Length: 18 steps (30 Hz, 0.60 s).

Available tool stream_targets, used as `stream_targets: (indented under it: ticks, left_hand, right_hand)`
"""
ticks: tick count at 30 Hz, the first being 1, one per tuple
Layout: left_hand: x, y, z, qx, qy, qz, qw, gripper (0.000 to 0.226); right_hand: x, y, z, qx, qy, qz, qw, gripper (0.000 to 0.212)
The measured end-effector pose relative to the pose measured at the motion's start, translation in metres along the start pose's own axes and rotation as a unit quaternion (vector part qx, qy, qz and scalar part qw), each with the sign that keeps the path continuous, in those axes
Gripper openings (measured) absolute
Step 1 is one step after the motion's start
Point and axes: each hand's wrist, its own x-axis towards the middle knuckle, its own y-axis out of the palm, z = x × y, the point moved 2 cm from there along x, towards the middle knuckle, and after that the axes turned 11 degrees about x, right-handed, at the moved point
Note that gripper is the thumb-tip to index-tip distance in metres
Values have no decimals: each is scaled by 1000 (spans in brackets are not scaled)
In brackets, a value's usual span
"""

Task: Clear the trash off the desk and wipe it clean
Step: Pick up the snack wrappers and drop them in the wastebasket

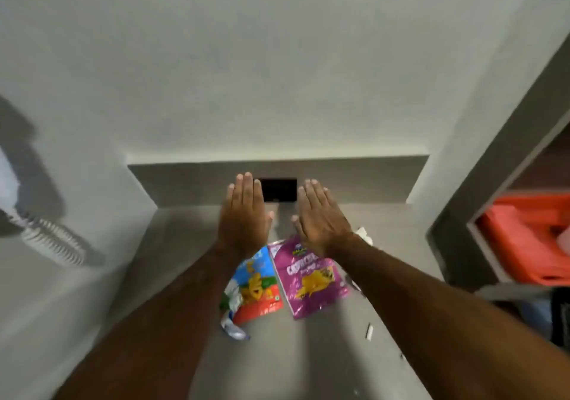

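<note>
On the desk: a grey desk (308,353) runs from the near edge to a grey back panel at the far side, with pale walls all round.
Hands: the left hand (243,214) and right hand (320,217) are held flat above the far middle of the desk, fingers straight and together, palms down, grasping nothing.
Trash: a purple snack packet (311,279) lies in the middle, just right of a blue and red snack packet (259,288); a torn silvery wrapper scrap (233,327) lies near that one's left corner; small white paper bits (368,331) sit to the right.
Progress: judged barely begun; all the trash is on the desk, no cloth is in view, wiping not yet started.
Writing: the purple packet has large pale lettering, too blurred to read; no brand is legible.
Shelf: an orange bag (524,239) sits in a shelf at the right.
</note>
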Motion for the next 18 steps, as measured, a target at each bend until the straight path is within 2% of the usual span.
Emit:
stream_targets:
  ticks: [3, 5, 6, 8, 10, 13, 15, 18]
  left_hand:
    - [-34, 46, -12, -36, -4, 150, 988, 78]
    - [-58, 75, -18, -65, -1, 281, 958, 81]
    - [-65, 87, -20, -79, 1, 349, 934, 82]
    - [-74, 97, -24, -83, 15, 410, 908, 79]
    - [-80, 98, -27, -59, 32, 378, 923, 69]
    - [-93, 90, -29, -44, 29, 285, 957, 49]
    - [-104, 82, -26, -78, 5, 274, 958, 46]
    - [-111, 63, -18, -235, -47, 229, 943, 37]
  right_hand:
    - [-14, 55, -6, -19, 12, 186, 982, 91]
    - [-28, 78, -10, -36, 12, 261, 965, 103]
    - [-33, 88, -8, -51, -2, 276, 960, 99]
    - [-35, 100, -4, -70, -32, 264, 961, 77]
    - [-33, 104, 0, -57, -26, 246, 967, 56]
    - [-34, 103, 10, -68, -29, 244, 967, 36]
    - [-38, 103, 16, -64, -42, 227, 971, 37]
    - [-54, 87, 26, -12, -16, 195, 981, 43]
